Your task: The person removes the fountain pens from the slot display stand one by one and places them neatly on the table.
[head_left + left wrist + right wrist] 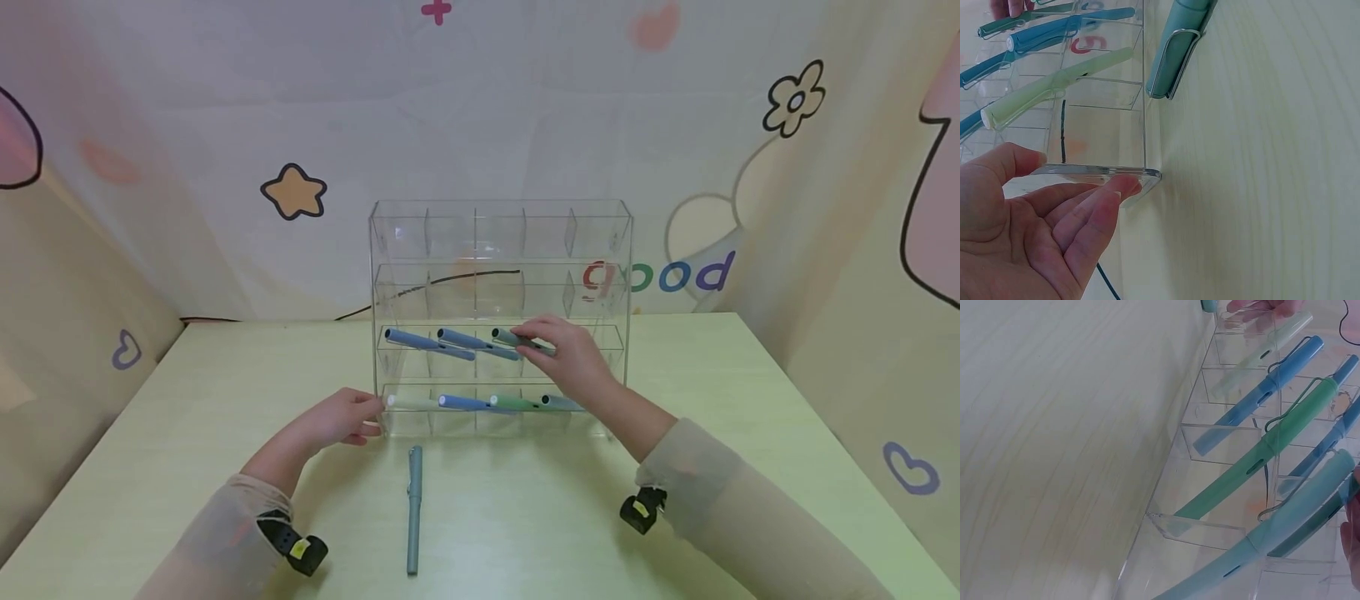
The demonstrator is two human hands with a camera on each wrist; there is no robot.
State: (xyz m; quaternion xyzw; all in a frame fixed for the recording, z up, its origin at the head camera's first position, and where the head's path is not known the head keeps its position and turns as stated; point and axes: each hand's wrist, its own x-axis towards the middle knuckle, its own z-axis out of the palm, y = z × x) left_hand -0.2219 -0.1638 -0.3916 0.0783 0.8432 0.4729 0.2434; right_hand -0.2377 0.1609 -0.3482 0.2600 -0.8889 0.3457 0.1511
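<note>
A clear acrylic pen rack [1100, 169] with several compartments stands on the table. At its lower left corner my left hand [341, 418] pinches the side panel, thumb on one face and fingers on the other. My right hand [566, 354] pinches a dark green pen [504, 336], which lies slanted at the third compartment of the second row from the bottom. Left of it in that row are two blue pens [411, 338]. The bottom row holds a pale green pen [1260, 359], a blue pen [1266, 394], a green pen [1254, 456] and a light blue pen [1272, 528].
A grey-teal pen [415, 508] with a clip lies lengthwise on the table in front of the rack. Behind the rack hangs a printed cloth [525, 125]. Black wrist cameras [643, 509] are strapped over both sleeves.
</note>
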